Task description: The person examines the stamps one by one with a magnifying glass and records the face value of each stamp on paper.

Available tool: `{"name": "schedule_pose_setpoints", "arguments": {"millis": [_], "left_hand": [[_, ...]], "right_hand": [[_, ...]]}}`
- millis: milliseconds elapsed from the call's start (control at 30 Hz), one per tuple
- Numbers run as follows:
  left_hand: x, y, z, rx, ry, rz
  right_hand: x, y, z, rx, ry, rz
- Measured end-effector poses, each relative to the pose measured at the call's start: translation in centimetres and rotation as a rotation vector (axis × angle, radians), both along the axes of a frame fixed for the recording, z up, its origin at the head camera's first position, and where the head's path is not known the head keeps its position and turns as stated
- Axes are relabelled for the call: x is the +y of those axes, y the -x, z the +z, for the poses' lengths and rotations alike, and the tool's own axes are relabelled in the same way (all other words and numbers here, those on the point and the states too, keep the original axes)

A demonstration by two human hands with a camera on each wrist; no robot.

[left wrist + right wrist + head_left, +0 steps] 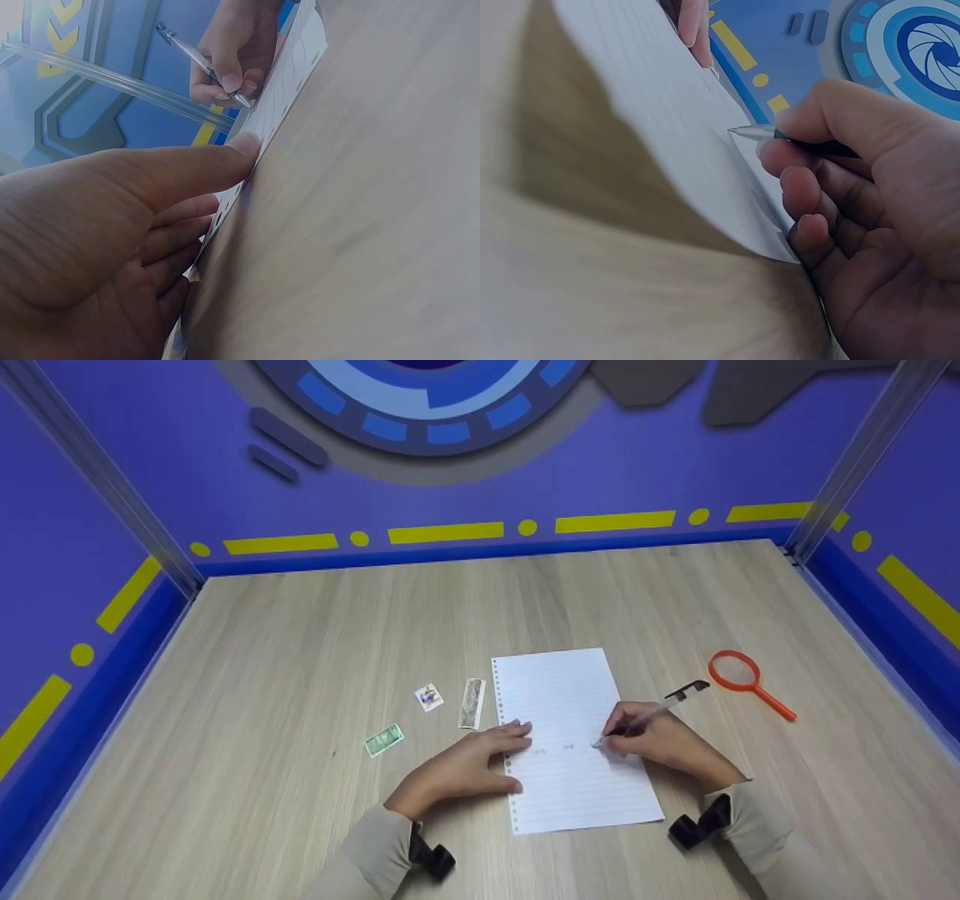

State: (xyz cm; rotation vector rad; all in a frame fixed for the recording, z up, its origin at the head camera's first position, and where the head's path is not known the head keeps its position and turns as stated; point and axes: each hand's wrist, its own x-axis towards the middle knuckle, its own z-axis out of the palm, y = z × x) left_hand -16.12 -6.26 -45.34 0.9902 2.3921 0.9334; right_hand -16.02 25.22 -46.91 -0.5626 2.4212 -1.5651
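Observation:
A lined sheet of paper (562,690) with punched holes down its left edge lies on the table, bearing faint marks near its middle. My right hand (652,735) pinches a pen (667,703) with a clear barrel and black clip, its tip at the paper beside those marks. In the right wrist view the pen's silver tip (750,132) shows between thumb and forefinger. My left hand (469,765) rests on the paper's left edge, fingers extended and thumb apart. In the left wrist view the thumb of the left hand (127,217) lies along the holed edge.
Left of the paper lie a green stamp (385,740), a small white stamp with a coloured picture (429,697), and a long grey-green stamp (472,703). An orange magnifying glass (739,671) lies to the right. Blue-purple panels (450,502) wall the table's back and sides.

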Motion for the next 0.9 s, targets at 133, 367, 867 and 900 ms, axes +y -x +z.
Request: {"name": "schedule_pose_setpoints", "arguments": {"millis": [133, 367, 867, 900], "left_hand": [[0.01, 0.02, -0.01, 0.001, 0.004, 0.001], [0.03, 0.07, -0.16, -0.012, 0.0, 0.004], [0.04, 0.11, -0.19, -0.012, -0.003, 0.007], [0.04, 0.11, -0.19, -0.012, -0.004, 0.008]], "right_hand": [[0.0, 0.01, -0.01, 0.0, -0.006, -0.004], [-0.01, 0.01, -0.04, -0.024, -0.017, -0.038], [-0.08, -0.08, 0.29, -0.02, -0.017, -0.028], [-0.07, -0.09, 0.29, -0.018, -0.016, -0.026]]}}
